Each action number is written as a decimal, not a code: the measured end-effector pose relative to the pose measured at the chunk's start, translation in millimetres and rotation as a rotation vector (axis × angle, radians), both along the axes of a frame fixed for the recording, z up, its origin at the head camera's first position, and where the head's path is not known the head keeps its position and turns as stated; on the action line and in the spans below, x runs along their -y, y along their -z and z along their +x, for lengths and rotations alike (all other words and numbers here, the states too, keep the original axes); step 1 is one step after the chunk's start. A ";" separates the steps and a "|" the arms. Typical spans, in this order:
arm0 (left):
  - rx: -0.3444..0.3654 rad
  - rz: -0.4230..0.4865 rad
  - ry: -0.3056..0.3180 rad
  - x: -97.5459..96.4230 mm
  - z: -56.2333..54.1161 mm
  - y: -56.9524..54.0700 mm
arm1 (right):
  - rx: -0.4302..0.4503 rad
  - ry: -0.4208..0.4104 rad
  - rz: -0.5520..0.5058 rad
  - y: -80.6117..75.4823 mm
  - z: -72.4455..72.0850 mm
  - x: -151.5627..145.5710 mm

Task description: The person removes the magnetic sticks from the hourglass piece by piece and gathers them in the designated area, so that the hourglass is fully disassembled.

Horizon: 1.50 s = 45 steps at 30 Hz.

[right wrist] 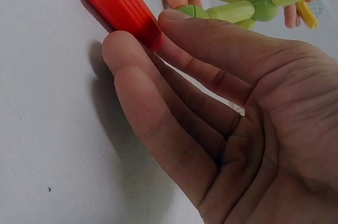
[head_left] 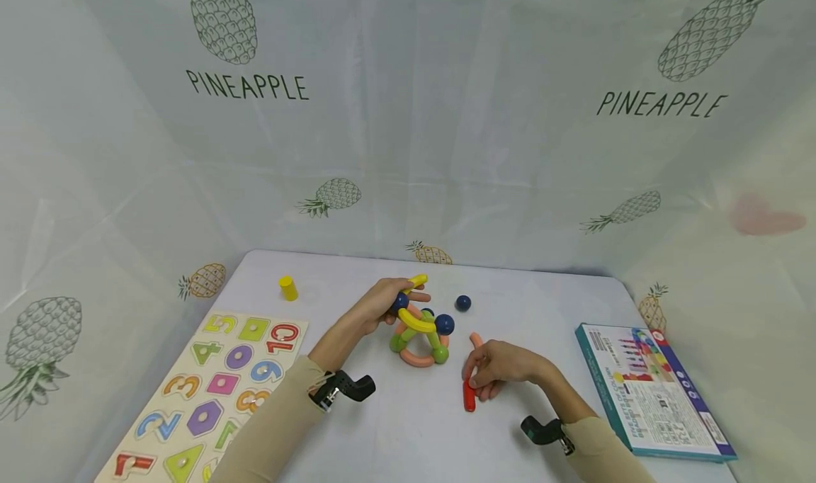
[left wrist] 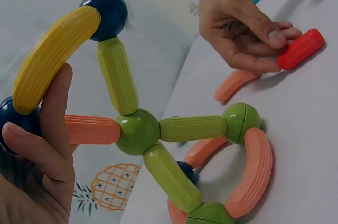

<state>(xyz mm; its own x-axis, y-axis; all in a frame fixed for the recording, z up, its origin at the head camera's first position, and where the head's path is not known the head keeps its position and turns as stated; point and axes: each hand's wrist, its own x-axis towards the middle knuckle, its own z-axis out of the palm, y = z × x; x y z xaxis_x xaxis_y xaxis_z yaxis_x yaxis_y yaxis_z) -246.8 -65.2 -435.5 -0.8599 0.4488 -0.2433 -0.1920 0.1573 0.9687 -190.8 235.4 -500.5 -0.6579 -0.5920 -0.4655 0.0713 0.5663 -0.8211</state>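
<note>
My left hand (head_left: 382, 300) grips a ball-and-stick toy structure (left wrist: 137, 131) by a dark blue ball at its upper end. Green balls, light green sticks and curved salmon sticks make up its body. A curved yellow stick (left wrist: 55, 57) runs from the gripped ball to another dark blue ball (left wrist: 105, 15). To the right of the structure, my right hand (head_left: 503, 366) pinches a short red stick (right wrist: 121, 7) between thumb and fingertips, low over the white table. Just beyond these fingers a curved salmon stick (left wrist: 235, 84) lies loose, partly hidden by the hand in the head view.
A loose dark blue ball (head_left: 462, 303) sits behind the structure. At the far left stands a yellow cylinder (head_left: 288, 288), with a number-and-shape puzzle board (head_left: 181, 361) in front of it. A flat printed box (head_left: 663, 391) lies along the right side. Pineapple-print cloth surrounds the table.
</note>
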 end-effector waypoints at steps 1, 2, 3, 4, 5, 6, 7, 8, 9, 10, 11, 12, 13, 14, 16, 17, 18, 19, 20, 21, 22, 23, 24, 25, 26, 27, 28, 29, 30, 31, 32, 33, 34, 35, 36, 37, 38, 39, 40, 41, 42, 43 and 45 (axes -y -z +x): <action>0.002 0.000 -0.001 -0.2 0.0 -0.4 | 0.000 0.000 0.002 -0.4 -0.1 -0.2; 0.002 0.000 -0.002 -0.4 0.0 -0.8 | 0.001 -0.001 0.003 -1.2 -0.2 -0.3; 0.005 0.001 -0.003 -0.5 0.1 -1.0 | 0.004 -0.001 0.005 -2.3 -0.2 -0.1; 0.007 0.001 -0.003 -0.6 0.1 -1.4 | 0.006 -0.003 0.008 -4.0 -0.4 0.1; 0.005 0.002 -0.001 -0.5 0.3 -1.7 | 0.007 -0.004 0.015 -6.7 -0.5 0.5; 0.007 0.003 0.000 -0.5 0.4 -2.0 | 0.007 -0.005 0.025 -9.8 -1.0 1.2; 0.006 0.002 0.000 -0.5 0.5 -2.3 | -0.005 -0.003 0.041 -13.9 -1.8 1.7; 0.006 0.002 0.001 -0.5 0.6 -2.7 | -0.020 -0.002 0.055 -18.8 -3.4 2.4; 0.007 0.001 0.000 -0.5 0.8 -3.0 | -0.040 0.001 0.069 -24.3 -6.2 3.2; 0.007 -0.001 0.000 -0.5 1.0 -3.4 | -0.068 0.007 0.078 -30.6 -9.7 4.0; 0.010 -0.001 -0.002 -0.5 1.2 -3.7 | -0.098 0.016 0.079 -36.9 -13.9 5.1; 0.017 -0.002 -0.004 -0.8 1.3 -4.1 | -0.133 0.025 0.072 -43.4 -18.9 6.7; 0.015 -0.004 -0.004 -0.8 1.6 -4.4 | -0.172 0.041 0.057 -50.8 -24.0 8.9; 0.019 -0.003 -0.005 -0.9 1.8 -4.6 | -0.208 0.062 0.030 -57.3 -29.7 12.1; 0.024 -0.006 -0.005 -1.0 1.9 -5.0 | -0.290 0.126 -0.038 -69.0 -40.1 21.3; 0.023 -0.008 -0.004 -0.8 1.8 -5.1 | -0.327 0.156 -0.075 -73.5 -44.9 27.1; 0.023 -0.011 -0.001 -0.7 1.6 -5.1 | -0.365 0.180 -0.109 -77.7 -49.2 33.7; 0.022 -0.014 0.001 -0.4 1.3 -5.1 | -0.401 0.199 -0.135 -81.0 -52.9 40.5; 0.024 -0.017 0.003 -0.3 0.8 -5.0 | -0.433 0.211 -0.159 -82.9 -56.6 47.3; 0.025 -0.020 0.003 0.0 0.1 -4.8 | -0.460 0.212 -0.173 -84.8 -59.6 54.3; 0.021 -0.024 0.004 0.5 -0.4 -4.5 | -0.482 0.197 -0.181 -85.7 -62.7 61.0; 0.011 -0.025 0.005 1.2 -1.0 -4.0 | -0.500 0.180 -0.182 -85.7 -65.6 67.2; 0.007 -0.024 0.005 1.8 -1.6 -3.4 | -0.518 0.158 -0.182 -85.0 -68.4 73.1; 0.004 -0.021 0.007 2.5 -2.0 -3.1 | -0.532 0.148 -0.175 -84.4 -70.5 78.1; 0.004 -0.016 0.013 3.2 -2.2 -2.8 | -0.543 0.143 -0.167 -83.5 -72.4 82.4; 0.003 -0.013 0.017 3.8 -2.1 -2.7 | -0.555 0.142 -0.155 -82.4 -74.0 85.7; 0.001 -0.009 0.024 4.4 -1.7 -2.7 | -0.564 0.146 -0.145 -81.4 -75.2 88.1; 0.006 -0.001 0.029 4.8 -1.4 -2.8 | -0.573 0.158 -0.132 -80.7 -75.9 89.7; 0.014 0.003 0.030 5.1 -1.0 -3.1 | -0.582 0.173 -0.123 -80.3 -76.3 90.8; 0.021 0.008 0.030 4.9 -0.8 -3.4 | -0.588 0.196 -0.114 -80.4 -76.3 90.8; 0.021 0.010 0.024 4.6 -0.7 -3.5 | -0.593 0.215 -0.114 -80.4 -76.5 90.6; 0.015 0.010 0.012 4.2 -0.8 -3.6 | -0.602 0.233 -0.111 -80.5 -76.7 90.3; 0.013 0.010 -0.004 3.9 -0.9 -3.9 | -0.608 0.253 -0.110 -80.6 -76.8 89.8; 0.013 0.007 -0.021 3.4 -1.0 -4.3 | -0.612 0.273 -0.110 -80.8 -77.0 89.4; 0.008 0.002 -0.036 2.9 -0.9 -4.8 | -0.616 0.292 -0.114 -80.9 -77.1 88.9; 0.004 -0.002 -0.047 2.4 -0.7 -5.3 | -0.617 0.309 -0.117 -81.1 -77.1 88.4; -0.002 -0.009 -0.054 2.0 -0.5 -5.7 | -0.620 0.322 -0.118 -81.2 -77.0 88.0; -0.004 -0.011 -0.058 1.5 -0.3 -5.9 | -0.622 0.335 -0.115 -81.3 -76.9 87.8; -0.003 -0.013 -0.060 1.1 0.4 -6.3 | -0.621 0.345 -0.117 -81.2 -76.8 87.5; -0.005 -0.011 -0.056 0.7 1.0 -6.3 | -0.622 0.352 -0.120 -81.0 -76.6 87.4; -0.009 -0.009 -0.053 0.5 1.6 -6.3 | -0.622 0.358 -0.122 -80.8 -76.5 87.2; -0.015 -0.006 -0.051 0.3 2.2 -5.9 | -0.622 0.363 -0.124 -80.4 -76.4 87.0; -0.037 -0.008 -0.051 -0.3 4.0 -5.6 | -0.618 0.374 -0.131 -79.2 -75.9 86.1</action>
<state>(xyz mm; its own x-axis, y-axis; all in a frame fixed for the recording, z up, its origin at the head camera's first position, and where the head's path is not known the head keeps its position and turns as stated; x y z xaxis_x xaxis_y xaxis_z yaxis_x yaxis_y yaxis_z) -242.8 -64.8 -429.9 -0.8902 0.4022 -0.2141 -0.1639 0.1557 0.9741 -266.7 149.3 -421.4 -0.9463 -0.3021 0.1152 -0.2577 0.4895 -0.8331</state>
